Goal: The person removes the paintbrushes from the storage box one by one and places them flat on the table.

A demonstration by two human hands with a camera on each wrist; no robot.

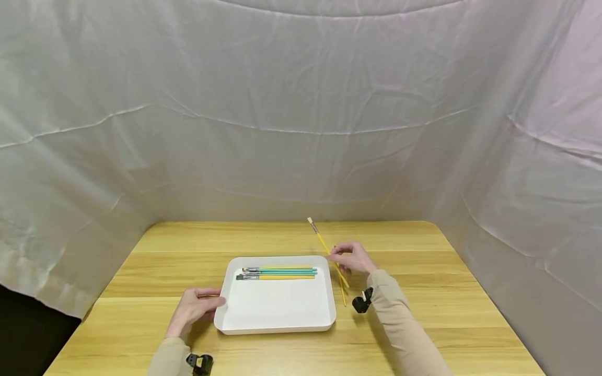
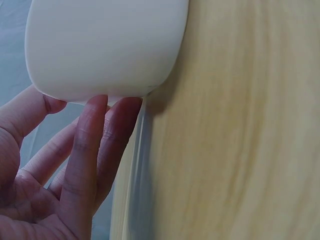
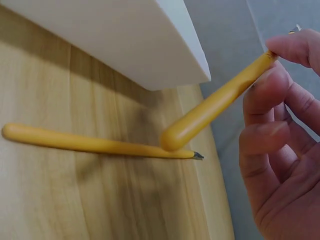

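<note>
A white tray [image 1: 277, 313] lies on the wooden table, with several teal and yellow paintbrushes [image 1: 277, 272] side by side along its far part. My left hand [image 1: 218, 300] rests at the tray's left edge, its straight fingers [image 2: 95, 107] touching the tray's side wall [image 2: 105, 45]. Just right of the tray, my right hand [image 1: 335, 256] pinches a yellow paintbrush [image 1: 322, 244] partway along its handle, bristles pointing away and up. In the right wrist view this held brush [image 3: 215, 102] hovers over a second yellow brush [image 3: 95, 142] lying on the table beside the tray corner [image 3: 150, 45].
The second yellow brush [image 1: 344, 296] lies on the table close to the tray's right rim. White cloth walls [image 1: 301, 130] enclose the table at the back and on both sides. Bare wood [image 1: 423, 271] stretches right of my right hand and behind the tray.
</note>
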